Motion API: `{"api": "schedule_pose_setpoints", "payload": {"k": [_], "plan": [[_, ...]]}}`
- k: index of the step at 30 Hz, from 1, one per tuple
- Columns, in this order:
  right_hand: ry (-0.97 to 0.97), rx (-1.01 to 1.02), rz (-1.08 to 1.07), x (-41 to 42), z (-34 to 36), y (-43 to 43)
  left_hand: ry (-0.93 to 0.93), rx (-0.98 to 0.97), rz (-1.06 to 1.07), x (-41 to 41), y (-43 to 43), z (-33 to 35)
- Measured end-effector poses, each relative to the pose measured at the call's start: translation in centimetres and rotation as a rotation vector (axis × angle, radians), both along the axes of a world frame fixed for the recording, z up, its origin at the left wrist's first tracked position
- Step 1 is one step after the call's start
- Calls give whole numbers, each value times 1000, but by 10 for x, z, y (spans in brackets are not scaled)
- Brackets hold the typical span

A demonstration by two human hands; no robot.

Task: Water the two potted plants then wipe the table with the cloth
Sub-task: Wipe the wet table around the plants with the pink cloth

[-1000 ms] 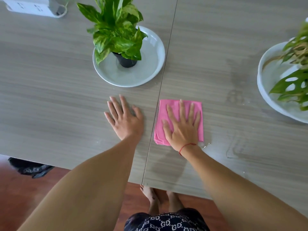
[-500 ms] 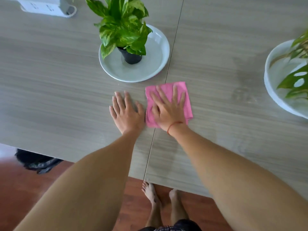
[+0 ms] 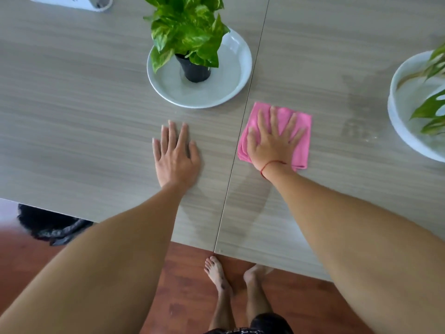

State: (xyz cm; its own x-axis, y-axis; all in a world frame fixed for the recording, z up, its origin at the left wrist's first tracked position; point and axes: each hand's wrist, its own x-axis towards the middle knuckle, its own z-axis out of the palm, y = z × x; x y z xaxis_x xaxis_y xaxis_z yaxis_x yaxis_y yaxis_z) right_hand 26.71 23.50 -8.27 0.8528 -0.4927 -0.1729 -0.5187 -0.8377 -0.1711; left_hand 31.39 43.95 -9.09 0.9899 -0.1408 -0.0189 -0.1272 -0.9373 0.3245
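Observation:
A folded pink cloth (image 3: 302, 150) lies on the grey wood-grain table (image 3: 72, 116), just right of the table seam. My right hand (image 3: 272, 143) presses flat on it, fingers spread. My left hand (image 3: 177, 155) rests flat on the bare table left of the seam, holding nothing. A leafy green plant (image 3: 187, 27) in a small black pot (image 3: 193, 69) stands on a pale round plate (image 3: 224, 92) beyond my hands. At the right edge a second plant (image 3: 431, 109) sits in a white dish (image 3: 397, 121), partly cut off.
A damp streaked patch (image 3: 356, 121) shows on the table between the cloth and the white dish. A white power strip (image 3: 72, 0) lies at the far left. The table's near edge runs above a red-brown floor, where a dark bundle (image 3: 48, 225) lies at the left.
My right hand has slid the cloth to the right, from beside my left hand across the seam. My left hand has stayed in place on the table.

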Motion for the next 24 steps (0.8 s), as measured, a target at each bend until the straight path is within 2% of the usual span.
{"api": "schedule_pose_setpoints", "payload": {"k": [5, 9, 12, 17, 24], "plan": [[-12, 4, 326, -54, 6, 43, 7, -127, 9, -1, 17, 5], [-6, -12, 375, -80, 2, 36, 38, -16, 154, 7, 45, 6], [-22, -24, 360, -63, 3, 47, 23, -21, 175, 9, 44, 6], [-49, 51, 460, -10, 5, 81, -9, -64, 172, 9, 46, 5], [-68, 125, 463, 61, 1, 147, -49, -123, 23, 14, 77, 3]]}}
